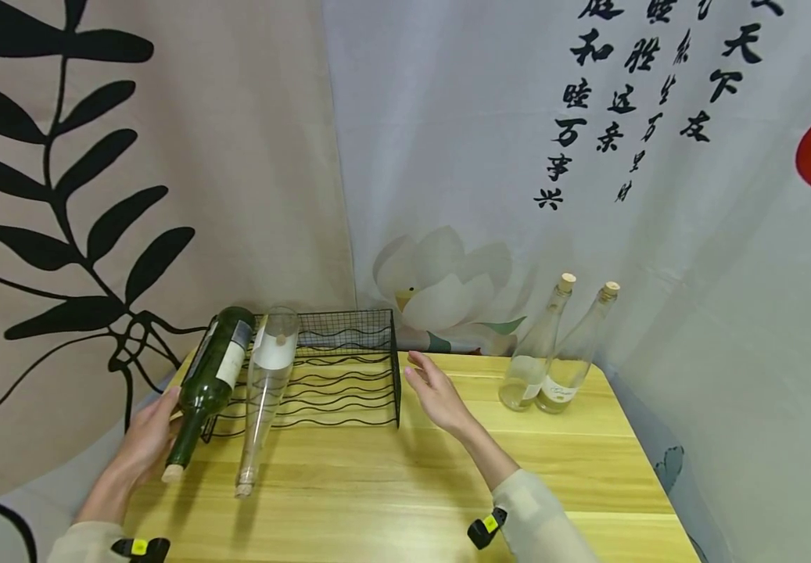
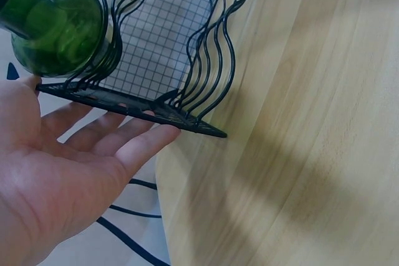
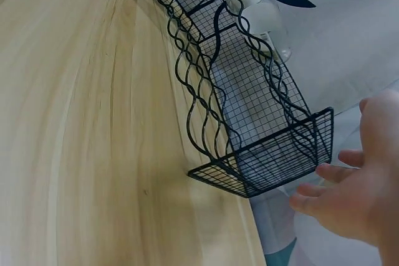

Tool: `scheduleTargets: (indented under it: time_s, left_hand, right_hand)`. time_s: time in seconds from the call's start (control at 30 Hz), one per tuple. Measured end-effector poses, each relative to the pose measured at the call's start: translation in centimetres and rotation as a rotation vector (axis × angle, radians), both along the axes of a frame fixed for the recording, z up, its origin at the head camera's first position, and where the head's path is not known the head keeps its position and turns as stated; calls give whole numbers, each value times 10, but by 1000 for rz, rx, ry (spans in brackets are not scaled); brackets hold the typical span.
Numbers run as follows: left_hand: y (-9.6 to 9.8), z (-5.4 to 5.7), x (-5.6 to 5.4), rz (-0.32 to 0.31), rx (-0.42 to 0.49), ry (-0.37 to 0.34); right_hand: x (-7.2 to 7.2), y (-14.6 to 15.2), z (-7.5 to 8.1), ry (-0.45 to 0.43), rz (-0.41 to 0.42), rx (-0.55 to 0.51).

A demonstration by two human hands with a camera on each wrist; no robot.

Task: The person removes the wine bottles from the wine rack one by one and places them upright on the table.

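A black wire wine rack (image 1: 396, 383) with wavy bars stands at the back left of the table. On its left part lie a dark green bottle (image 1: 211, 383) with a cork and a clear glass bottle (image 1: 262, 403), both necks pointing toward me. My left hand (image 2: 81, 160) touches the outside of the rack's left end panel, fingers extended along it, beside the green bottle. Off the rack's right end, my right hand (image 1: 440, 397) is held with loosely extended fingers and nothing in it. In the right wrist view its fingers (image 3: 336, 174) are close to the mesh end panel.
Two corked clear bottles, one (image 1: 528, 371) just left of the other (image 1: 567, 375), stand upright on the right of the wooden table (image 1: 349, 493). Behind the table hangs a printed cloth (image 1: 447, 117) with dark leaves and writing.
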State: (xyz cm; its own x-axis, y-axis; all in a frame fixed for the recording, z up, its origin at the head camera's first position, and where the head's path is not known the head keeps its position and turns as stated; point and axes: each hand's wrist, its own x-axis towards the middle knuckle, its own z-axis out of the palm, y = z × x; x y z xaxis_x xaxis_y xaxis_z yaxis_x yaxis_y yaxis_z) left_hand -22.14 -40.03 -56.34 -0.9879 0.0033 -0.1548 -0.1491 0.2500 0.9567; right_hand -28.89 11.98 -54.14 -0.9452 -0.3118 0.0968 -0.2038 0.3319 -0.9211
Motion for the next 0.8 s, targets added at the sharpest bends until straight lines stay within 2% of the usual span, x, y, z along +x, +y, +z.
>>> scheduleTargets:
  time_s: [0.3, 0.47, 0.57, 0.8]
  left_hand:
    - [2, 3, 0, -7, -25, -16]
    - [2, 4, 1, -6, -48, -23]
    - [2, 6, -1, -7, -97, -22]
    - [3, 7, -1, -16, -169, -23]
  right_hand:
    - [-5, -9, -10, -112, 5, -110]
    - [-5, -13, -14, -105, 11, -102]
    - [-5, -16, -15, -99, 4, -94]
    - [-1, -20, -18, -144, 8, -165]
